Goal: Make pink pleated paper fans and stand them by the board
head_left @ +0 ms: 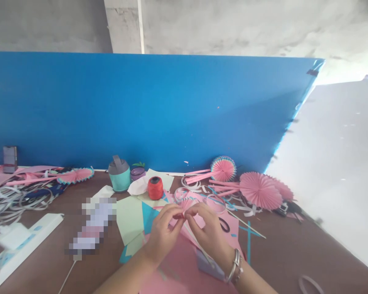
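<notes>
The left hand (164,230) and right hand (209,231), fingertips pinched nearly together, grip the small fan (186,202) short of the bench's (279,253) far edge; light, even pressure should keep its pleats aligned.

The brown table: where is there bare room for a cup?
Widest: right of the blue strip, below the pink fans. Smaller: between the power strip and pixelated object. Crowded: around the left hand and right hand, over the pink paper.
</notes>
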`<state>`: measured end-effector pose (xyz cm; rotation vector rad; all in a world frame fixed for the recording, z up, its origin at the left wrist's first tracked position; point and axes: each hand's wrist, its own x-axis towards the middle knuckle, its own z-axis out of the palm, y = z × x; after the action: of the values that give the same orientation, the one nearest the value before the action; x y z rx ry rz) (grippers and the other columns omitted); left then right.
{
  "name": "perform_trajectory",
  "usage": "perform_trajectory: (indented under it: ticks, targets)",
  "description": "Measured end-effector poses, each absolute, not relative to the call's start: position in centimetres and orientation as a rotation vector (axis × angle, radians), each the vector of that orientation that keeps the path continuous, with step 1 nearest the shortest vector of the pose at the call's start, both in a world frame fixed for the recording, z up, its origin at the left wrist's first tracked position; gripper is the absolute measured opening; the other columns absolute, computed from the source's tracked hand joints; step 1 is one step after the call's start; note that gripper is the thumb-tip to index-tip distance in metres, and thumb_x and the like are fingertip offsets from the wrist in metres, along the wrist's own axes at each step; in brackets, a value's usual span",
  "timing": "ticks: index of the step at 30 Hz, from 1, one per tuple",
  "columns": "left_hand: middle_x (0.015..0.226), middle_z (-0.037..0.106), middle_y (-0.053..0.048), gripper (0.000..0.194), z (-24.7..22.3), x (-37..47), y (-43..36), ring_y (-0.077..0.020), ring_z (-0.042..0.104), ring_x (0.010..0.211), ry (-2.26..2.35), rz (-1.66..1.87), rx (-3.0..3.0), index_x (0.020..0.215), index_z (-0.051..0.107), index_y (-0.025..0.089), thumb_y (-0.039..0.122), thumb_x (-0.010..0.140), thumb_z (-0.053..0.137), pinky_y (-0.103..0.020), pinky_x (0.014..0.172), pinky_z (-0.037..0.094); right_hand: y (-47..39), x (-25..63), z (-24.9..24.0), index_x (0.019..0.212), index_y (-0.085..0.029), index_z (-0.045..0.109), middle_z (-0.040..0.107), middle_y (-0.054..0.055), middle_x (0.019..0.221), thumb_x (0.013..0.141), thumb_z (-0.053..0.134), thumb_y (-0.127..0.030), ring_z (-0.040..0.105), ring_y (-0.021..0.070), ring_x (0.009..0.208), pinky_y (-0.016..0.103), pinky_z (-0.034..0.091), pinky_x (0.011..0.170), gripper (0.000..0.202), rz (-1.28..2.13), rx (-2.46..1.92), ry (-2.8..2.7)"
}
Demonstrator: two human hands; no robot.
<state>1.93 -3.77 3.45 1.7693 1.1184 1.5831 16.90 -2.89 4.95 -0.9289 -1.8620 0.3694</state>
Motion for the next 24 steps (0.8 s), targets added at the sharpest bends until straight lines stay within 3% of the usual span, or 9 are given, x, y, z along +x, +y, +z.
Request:
perform_trajectory:
  ticks: [10, 24]
  targets:
    - [0.096, 0.069, -0.009, 0.013, 2.7, 1.7, -3.6, -0.0262, 0.061, 0.098, 1.084, 1.576, 1.626, 0.089, 0.074, 0.025, 0.031, 0.078, 0.068, -0.038, 0.094, 0.046, -2.8, 17.1, 5.1, 0.074, -0.020, 0.061, 0.066, 0.003, 0.074, 0.086, 0.052, -0.020, 0.059, 0.0167, 0.073, 0.030, 0.044, 0.071, 0.015, 0.470, -0.974, -1.844]
    - [0.098, 0.070, -0.009, 0.017, 2.5, 2.0, -3.7, -0.0264, 0.062, 0.099, 1.124, 1.535, 1.653, 0.090, 0.074, 0.027, 0.037, 0.080, 0.066, -0.041, 0.099, 0.043, -3.1, 16.8, 5.2, 0.072, -0.020, 0.058, 0.063, 0.002, 0.071, 0.086, 0.052, -0.022, 0.055, 0.0159, 0.069, 0.028, 0.042, 0.065, 0.015, 0.446, -1.030, -1.820]
